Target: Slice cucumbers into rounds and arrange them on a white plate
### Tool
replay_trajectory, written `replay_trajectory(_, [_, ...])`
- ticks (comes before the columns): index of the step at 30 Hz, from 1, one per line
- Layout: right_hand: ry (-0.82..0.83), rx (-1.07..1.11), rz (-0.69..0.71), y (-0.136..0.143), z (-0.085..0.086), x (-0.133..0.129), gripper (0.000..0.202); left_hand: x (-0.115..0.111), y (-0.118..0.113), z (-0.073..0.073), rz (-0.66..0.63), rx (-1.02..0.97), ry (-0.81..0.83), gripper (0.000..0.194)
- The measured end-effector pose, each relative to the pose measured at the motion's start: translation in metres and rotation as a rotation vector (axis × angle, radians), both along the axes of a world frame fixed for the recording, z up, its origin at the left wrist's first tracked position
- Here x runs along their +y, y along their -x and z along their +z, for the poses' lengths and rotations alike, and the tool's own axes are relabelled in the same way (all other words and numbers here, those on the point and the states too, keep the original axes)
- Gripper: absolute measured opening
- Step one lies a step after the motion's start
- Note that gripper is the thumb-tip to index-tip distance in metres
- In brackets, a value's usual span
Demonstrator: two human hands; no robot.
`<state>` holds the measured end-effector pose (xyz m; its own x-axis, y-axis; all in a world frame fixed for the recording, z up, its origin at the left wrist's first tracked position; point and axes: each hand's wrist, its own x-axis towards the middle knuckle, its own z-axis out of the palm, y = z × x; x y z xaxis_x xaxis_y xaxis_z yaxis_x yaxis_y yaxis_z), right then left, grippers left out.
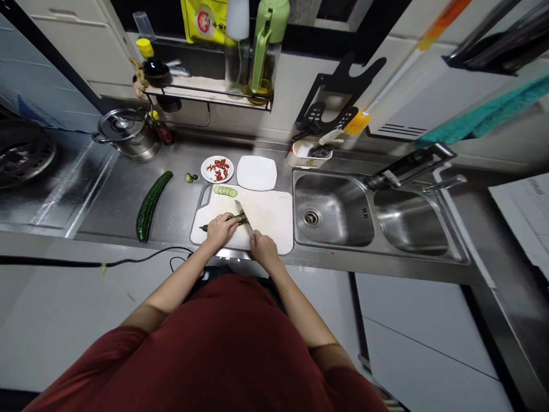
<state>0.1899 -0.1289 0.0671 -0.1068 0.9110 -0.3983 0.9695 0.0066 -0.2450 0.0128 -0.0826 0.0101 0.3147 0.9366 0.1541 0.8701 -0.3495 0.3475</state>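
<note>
On the white cutting board (270, 214), my left hand (221, 230) is closed over a long green pepper (203, 228), its thin end poking out to the left. The fingers hide most of the pepper. My right hand (263, 249) grips the handle of a kitchen knife (245, 214). Its blade slants across the pepper's right end, close to my left fingertips. A row of cucumber slices (225, 191) lies along the board's far edge. Behind the board are a small plate of chopped red pieces (218, 168) and a bare white plate (256, 173).
A whole cucumber (152, 206) lies on the steel counter to the left, with small green end pieces (189, 178) nearby. At the back left stands a lidded pot (128, 134). A double sink (334, 209) adjoins the board's right side. Bottles stand on a wall rack (206, 94).
</note>
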Motion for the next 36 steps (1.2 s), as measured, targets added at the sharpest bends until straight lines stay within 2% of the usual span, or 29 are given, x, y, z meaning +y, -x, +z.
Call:
replay_trajectory(9, [0.064,-0.008,-0.003,0.005,0.005,0.001,0.026,0.0,-0.001,0.001,0.003,0.017,0.0,0.031])
replay_trajectory(19, [0.107,0.011,0.006,-0.007,0.012,-0.015,0.025,0.002,-0.002,0.008,-0.004,0.024,0.036,0.031])
replay_trajectory(26, [0.118,0.004,0.013,-0.003,0.009,-0.008,0.025,0.003,-0.003,0.012,0.007,0.028,0.085,0.03])
replay_trajectory(36, [0.118,0.003,0.027,-0.001,0.006,-0.001,0.026,0.004,-0.002,0.012,0.002,0.009,0.083,0.03])
